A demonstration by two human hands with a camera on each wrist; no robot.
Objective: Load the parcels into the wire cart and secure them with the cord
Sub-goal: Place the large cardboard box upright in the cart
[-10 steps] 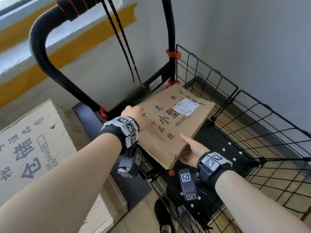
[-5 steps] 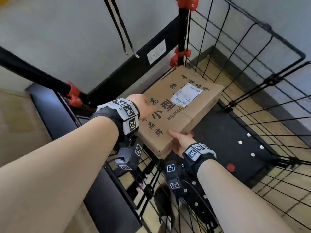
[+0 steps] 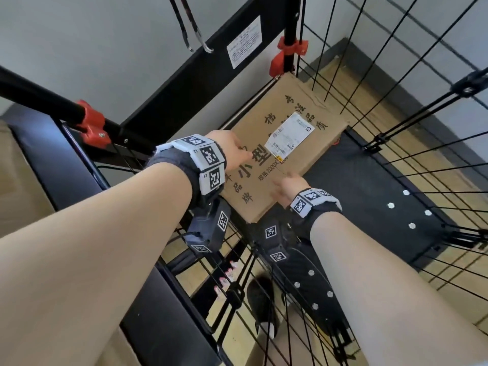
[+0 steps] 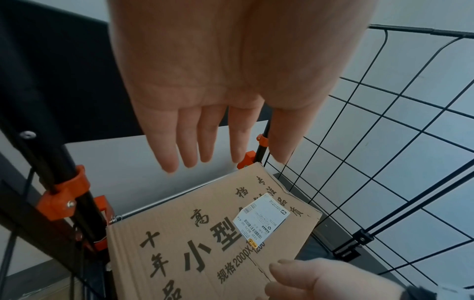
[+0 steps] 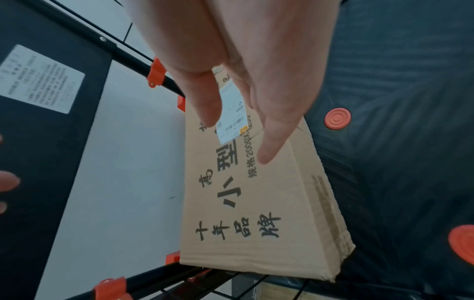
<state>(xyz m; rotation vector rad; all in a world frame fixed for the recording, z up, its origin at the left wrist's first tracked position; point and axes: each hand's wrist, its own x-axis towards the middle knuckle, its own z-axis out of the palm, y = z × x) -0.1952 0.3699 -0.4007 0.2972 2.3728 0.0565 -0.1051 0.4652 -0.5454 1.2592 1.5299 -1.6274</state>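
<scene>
A flat brown cardboard parcel (image 3: 261,191) with black print and a white shipping label lies on the black floor (image 3: 369,194) of the wire cart (image 3: 396,75), against its back bar. My left hand (image 3: 229,151) hovers over the parcel's left side; in the left wrist view its fingers (image 4: 189,142) are straight and clear of the parcel (image 4: 205,233). My right hand (image 3: 287,186) is at the parcel's near right edge, with fingers (image 5: 266,154) extended over the top (image 5: 269,203); I cannot tell whether they touch it. The black cord (image 3: 190,30) with its metal hook hangs above.
Black wire walls enclose the cart on the right and near sides. Red clamps (image 3: 92,125) hold the handle tubes. A black panel (image 3: 52,159) stands to the left. Red discs (image 5: 337,118) dot the cart floor. My shoe (image 3: 264,299) shows below the near wire wall.
The parcel went down from being held tilted above the cart to lying on its floor. Both hands let go of it, and the view moved closer and lower.
</scene>
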